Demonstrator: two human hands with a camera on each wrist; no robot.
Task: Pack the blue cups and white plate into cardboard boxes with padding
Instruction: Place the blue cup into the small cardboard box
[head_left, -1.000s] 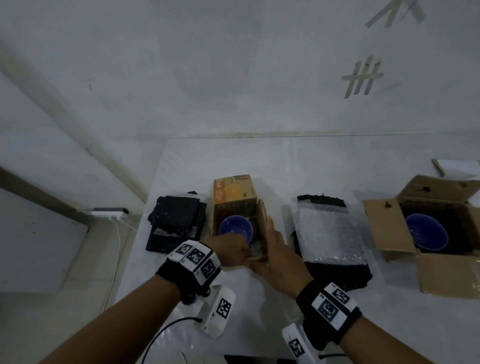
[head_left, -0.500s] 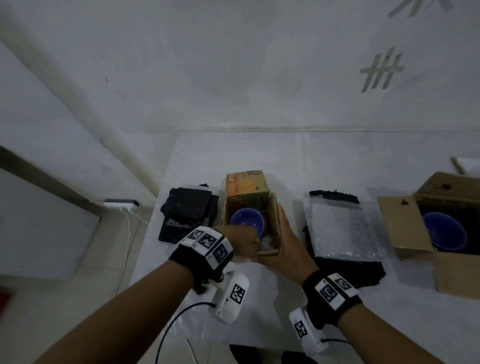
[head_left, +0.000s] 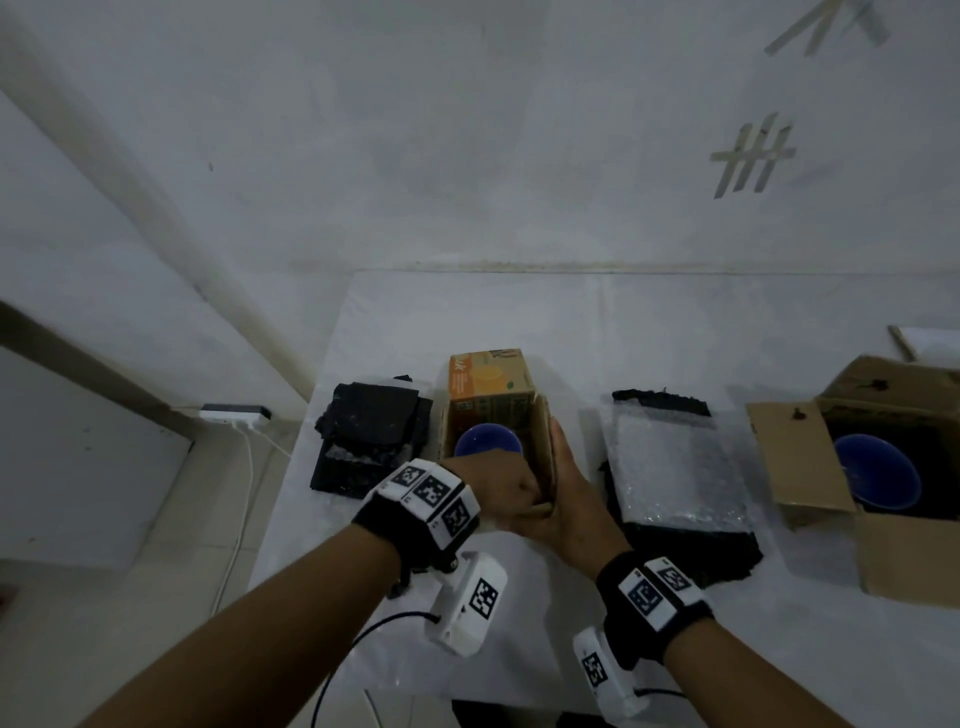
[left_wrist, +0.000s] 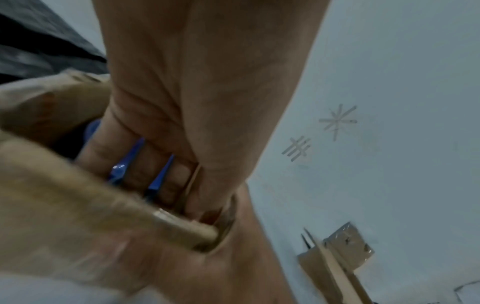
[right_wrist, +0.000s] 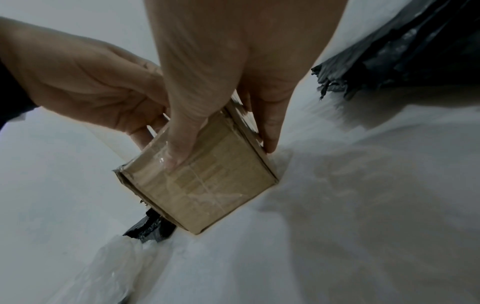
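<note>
A small cardboard box (head_left: 491, 402) with an orange printed flap stands open at the table's middle, a blue cup (head_left: 488, 439) inside it. My left hand (head_left: 498, 486) reaches over the near wall. Its fingers (left_wrist: 135, 170) curl down into the box against the blue cup (left_wrist: 155, 179). My right hand (head_left: 563, 483) lies flat along the box's right side, fingers straight. In the right wrist view its thumb (right_wrist: 179, 144) presses the near face of the small box (right_wrist: 207, 185). A second blue cup (head_left: 878, 478) sits in black padding in a larger box (head_left: 800, 457) at the right.
A stack of black padding (head_left: 371, 441) lies left of the small box. A bubble-wrap sheet (head_left: 675, 462) on black foam lies to its right. The table's left edge (head_left: 291, 467) drops to the floor, where a power strip (head_left: 236, 414) sits.
My left hand has sunk further into the small box and now covers more of the cup. The right hand stays along the box's right side.
</note>
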